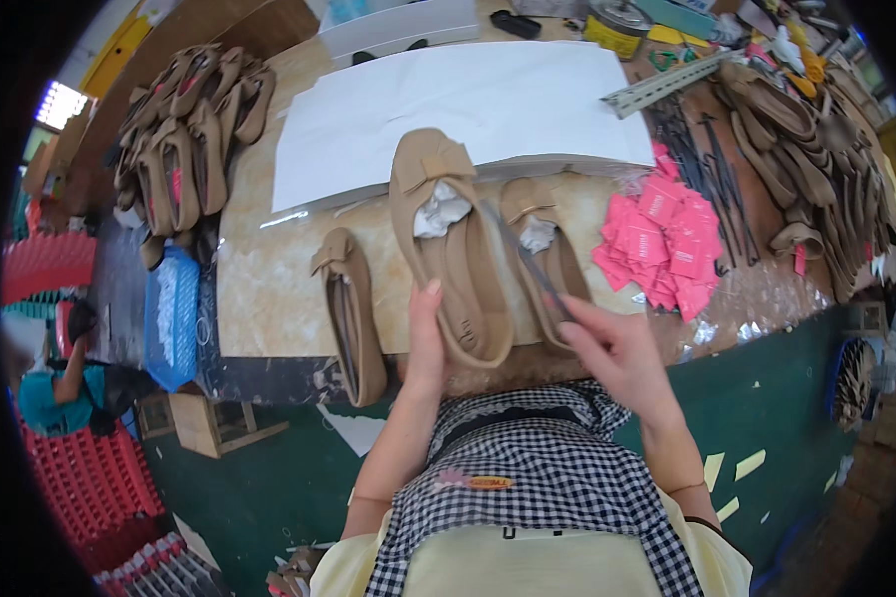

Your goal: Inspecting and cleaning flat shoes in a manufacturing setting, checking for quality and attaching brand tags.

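My left hand [426, 338] is closed on the heel side of a tan ballet flat [463, 284], lifted above the table with its toe pointing away. The shoe has a bow on its toe and crumpled white paper [441, 209] inside the front. Between the fingertips of my right hand [622, 363] is a thin dark strip [536, 267], which slants toward the shoe's right side. Beneath the strip lies a second tan flat [565, 261], also with paper in its toe. Left of my left hand another tan flat [366, 343] rests on its side.
White sheets [448, 95] cover the table's far part. Right of the shoes are pink packets [662, 244], dark strips [722, 184] and a metal angle bar [667, 85]. Tan shoes are piled at far left [184, 139] and far right [796, 139]. A blue basket [172, 318] stands left; a person [65, 388] sits beyond.
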Available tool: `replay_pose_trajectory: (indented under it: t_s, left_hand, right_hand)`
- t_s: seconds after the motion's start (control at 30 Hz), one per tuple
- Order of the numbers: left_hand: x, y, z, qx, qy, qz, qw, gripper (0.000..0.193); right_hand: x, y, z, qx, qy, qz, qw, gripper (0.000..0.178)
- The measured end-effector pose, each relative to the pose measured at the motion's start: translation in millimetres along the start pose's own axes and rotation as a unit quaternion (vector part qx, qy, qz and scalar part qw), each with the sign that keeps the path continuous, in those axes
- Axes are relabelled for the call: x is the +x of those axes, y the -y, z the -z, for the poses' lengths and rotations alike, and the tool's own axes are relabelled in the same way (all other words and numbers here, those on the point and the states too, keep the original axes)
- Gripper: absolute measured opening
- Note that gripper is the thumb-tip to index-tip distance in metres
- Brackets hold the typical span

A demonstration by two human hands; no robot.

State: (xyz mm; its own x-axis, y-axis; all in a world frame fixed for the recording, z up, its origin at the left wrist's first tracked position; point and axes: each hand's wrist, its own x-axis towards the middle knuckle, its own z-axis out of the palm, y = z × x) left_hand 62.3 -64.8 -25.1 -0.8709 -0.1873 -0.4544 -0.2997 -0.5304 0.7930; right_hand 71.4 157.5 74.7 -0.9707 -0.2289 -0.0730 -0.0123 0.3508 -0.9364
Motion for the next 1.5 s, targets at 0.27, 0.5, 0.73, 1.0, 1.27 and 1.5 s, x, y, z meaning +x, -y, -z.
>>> replay_pose_trajectory:
  t_s: [0.27, 0.5, 0.73, 1.0, 1.27, 1.5]
  left_hand:
    - [-1.6, -4.5, 13.6, 0.027, 0.032, -0.103, 0.994, 0.061]
    - [-8.6, 0.5, 14.0, 0.110, 0.035, -0.139, 0.984, 0.066]
    - [-14.5, 40.2, -2.4, 0.089, -0.026, -0.129, 0.987, 0.072]
    - [-4.2, 14.7, 41.4, 0.114, -0.084, 0.035, 0.989, 0.052]
    - [-21.4, -29.4, -20.1, 0.538, -0.011, -0.281, 0.795, 0.067]
    - [30.0, 29.6, -18.7, 0.500, 0.087, -0.112, 0.854, 0.057]
  right_hand:
    - [32.8, 26.5, -27.3, 0.016, 0.112, -0.015, 0.993, 0.029]
    - [35.0, 27.9, -44.0, -0.053, 0.021, 0.087, 0.995, 0.024]
    - [47.3, 9.9, -75.2, -0.172, -0.175, 0.263, 0.933, 0.024]
    - [34.4, -9.7, 2.1, -0.009, 0.096, 0.043, 0.994, 0.029]
    - [68.0, -243.7, 238.1, -0.622, -0.289, -0.135, 0.715, 0.025]
    - [19.6, -143.2, 257.2, -0.238, -0.169, -0.161, 0.943, 0.021]
